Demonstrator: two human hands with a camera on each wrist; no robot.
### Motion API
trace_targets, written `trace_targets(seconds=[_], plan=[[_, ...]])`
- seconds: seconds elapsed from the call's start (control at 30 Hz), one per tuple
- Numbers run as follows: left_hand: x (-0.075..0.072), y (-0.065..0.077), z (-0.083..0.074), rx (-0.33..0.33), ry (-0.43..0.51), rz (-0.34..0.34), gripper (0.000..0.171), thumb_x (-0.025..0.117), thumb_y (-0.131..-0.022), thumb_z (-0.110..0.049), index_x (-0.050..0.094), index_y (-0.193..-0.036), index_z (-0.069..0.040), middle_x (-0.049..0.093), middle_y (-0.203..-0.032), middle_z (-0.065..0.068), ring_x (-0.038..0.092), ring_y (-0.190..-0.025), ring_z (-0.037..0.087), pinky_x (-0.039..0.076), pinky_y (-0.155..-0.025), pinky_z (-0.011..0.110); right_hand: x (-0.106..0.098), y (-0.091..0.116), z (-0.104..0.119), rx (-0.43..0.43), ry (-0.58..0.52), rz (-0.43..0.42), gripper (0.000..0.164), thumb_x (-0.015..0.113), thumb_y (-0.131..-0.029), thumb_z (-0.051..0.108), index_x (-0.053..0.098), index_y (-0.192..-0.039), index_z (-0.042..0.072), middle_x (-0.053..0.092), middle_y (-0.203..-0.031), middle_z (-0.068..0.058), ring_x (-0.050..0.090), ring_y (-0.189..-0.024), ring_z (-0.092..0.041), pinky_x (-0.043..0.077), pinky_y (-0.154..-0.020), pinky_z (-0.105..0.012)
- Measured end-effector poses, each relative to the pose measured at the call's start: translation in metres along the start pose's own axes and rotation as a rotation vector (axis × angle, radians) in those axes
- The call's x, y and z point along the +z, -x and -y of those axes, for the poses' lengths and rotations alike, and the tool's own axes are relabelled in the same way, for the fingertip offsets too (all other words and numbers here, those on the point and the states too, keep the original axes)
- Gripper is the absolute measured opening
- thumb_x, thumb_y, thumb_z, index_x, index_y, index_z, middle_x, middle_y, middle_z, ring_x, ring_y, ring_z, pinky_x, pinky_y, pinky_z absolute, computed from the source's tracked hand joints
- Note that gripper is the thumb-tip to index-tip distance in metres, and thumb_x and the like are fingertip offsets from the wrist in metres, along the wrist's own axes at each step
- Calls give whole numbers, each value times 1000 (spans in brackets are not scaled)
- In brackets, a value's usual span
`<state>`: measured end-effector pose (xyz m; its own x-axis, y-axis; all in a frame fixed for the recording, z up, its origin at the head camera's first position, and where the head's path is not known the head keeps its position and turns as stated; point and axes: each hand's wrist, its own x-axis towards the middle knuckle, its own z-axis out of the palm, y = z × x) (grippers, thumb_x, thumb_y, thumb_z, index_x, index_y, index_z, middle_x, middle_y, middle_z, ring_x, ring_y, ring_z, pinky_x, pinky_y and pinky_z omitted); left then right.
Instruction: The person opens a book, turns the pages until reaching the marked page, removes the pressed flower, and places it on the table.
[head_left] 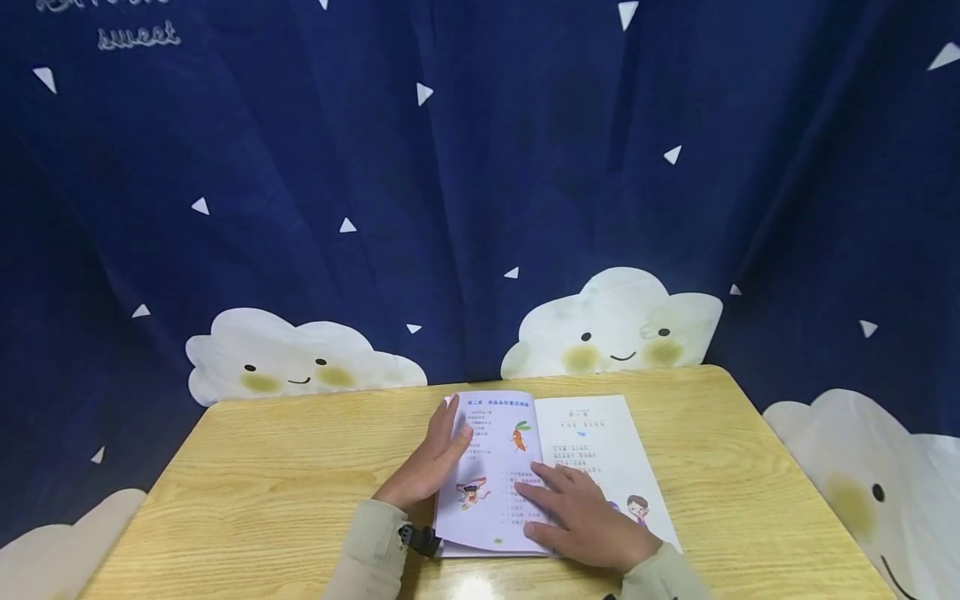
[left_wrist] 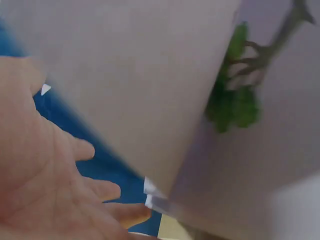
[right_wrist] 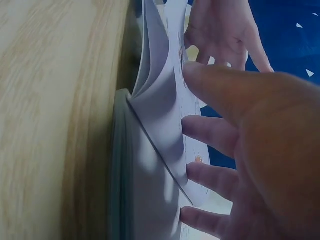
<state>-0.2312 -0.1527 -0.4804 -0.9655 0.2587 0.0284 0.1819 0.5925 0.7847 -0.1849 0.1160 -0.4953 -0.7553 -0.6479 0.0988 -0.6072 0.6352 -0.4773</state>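
Note:
An open book (head_left: 611,467) lies on the table with printed pages and small coloured drawings. Its left page (head_left: 487,458) bows up off the pages beneath, with a carrot (head_left: 519,437) and a small figure (head_left: 471,493) drawn on it. At that page's outer edge stands my left hand (head_left: 431,458), fingers extended and thumb over the paper. Seen from the left wrist, a blurred leaf (left_wrist: 135,75) hangs beside the spread fingers. My right hand (head_left: 581,517) rests its spread fingers on the page near the fold; in the right wrist view its fingertips (right_wrist: 195,125) touch the curved paper.
A light wooden table (head_left: 292,467) carries the book near its middle. Behind it hangs a dark blue curtain (head_left: 480,183) with white triangles and smiling clouds (head_left: 615,317). A black strap device (head_left: 420,539) sits at the left wrist.

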Motion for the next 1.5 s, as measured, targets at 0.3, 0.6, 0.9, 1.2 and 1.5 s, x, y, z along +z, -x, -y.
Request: trace_targets(seconds=[0.3,0.6,0.9,1.2,1.5], plan=[[-4,2,2,120,-87,165,80,63,-86,-56,30,-153,-25,-1,-162,8,-6,-145,41,16,-106,69,-1,2,2,14,49,-18,56,50,-94,56,53,-140,23,39,-151,-12,36,-129,-51,29,-100,-66],[-7,10,4,133,-158,188,93,77,-74,-56,36,-150,-24,9,-162,4,-4,-145,40,14,-106,70,3,0,5,53,122,18,54,52,-93,55,53,-140,27,38,-152,-9,34,-132,-49,26,-101,-68],[21,20,-8,75,-486,245,107,78,-58,-70,40,-148,-26,25,-158,8,13,-143,47,14,-95,81,4,-2,6,29,131,-1,51,51,-95,53,55,-138,27,42,-149,-9,38,-128,-48,31,-97,-68],[29,22,-9,67,-568,268,109,77,-56,-71,40,-148,-26,27,-158,8,16,-143,45,15,-93,82,0,-1,3,58,-4,3,51,55,-93,50,56,-137,23,43,-149,-10,39,-129,-44,33,-98,-65],[28,23,-10,71,-541,239,111,78,-55,-71,40,-148,-26,27,-158,7,15,-143,45,15,-93,82,-35,-6,-16,204,-198,-59,61,62,-91,48,49,-142,17,36,-151,-16,33,-138,-39,27,-107,-61]])
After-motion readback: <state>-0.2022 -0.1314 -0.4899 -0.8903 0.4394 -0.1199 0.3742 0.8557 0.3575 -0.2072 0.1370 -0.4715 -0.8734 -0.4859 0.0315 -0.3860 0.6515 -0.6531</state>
